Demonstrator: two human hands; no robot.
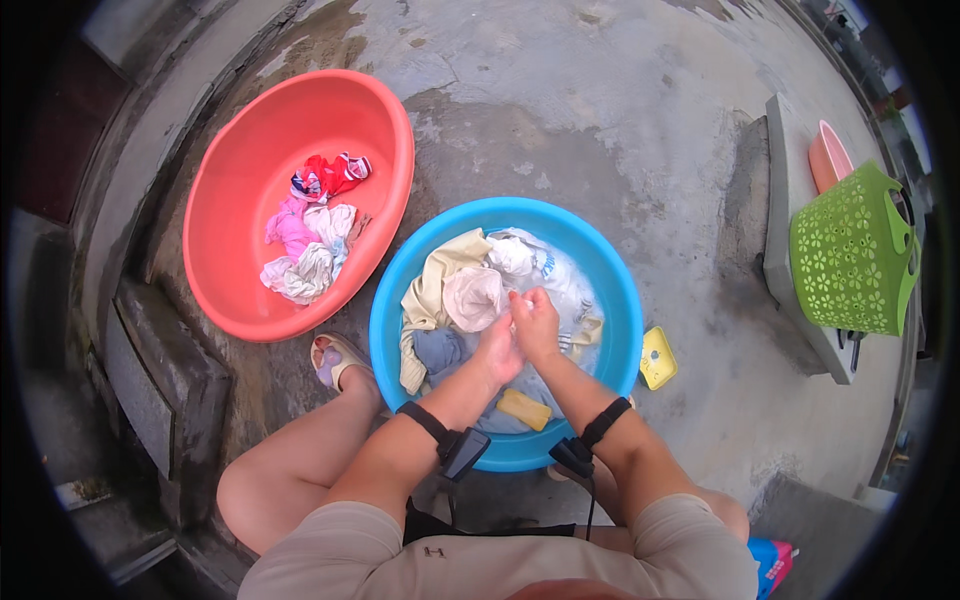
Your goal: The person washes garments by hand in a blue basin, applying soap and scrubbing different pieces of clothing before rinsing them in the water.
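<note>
Both my hands are together over a blue plastic basin (622, 300) of soapy water and clothes. A pale pink garment (472, 298) is bunched between my left hand (501, 351) and my right hand (536, 322), its loose part spread up and to the left. Around it lie a cream garment (442, 274), white clothing (555, 270) with blue lettering, and blue-grey cloth (439, 349). A yellow bar of soap (524, 409) rests on the wet cloth near the basin's near rim, below my wrists.
A large red-pink tub (225, 225) at the left holds several crumpled clothes (307, 247). Right of the basin, a yellow soap dish (658, 358) lies on the concrete. A green basket (851, 255) and a pink basin (829, 157) stand on a stone slab (780, 225).
</note>
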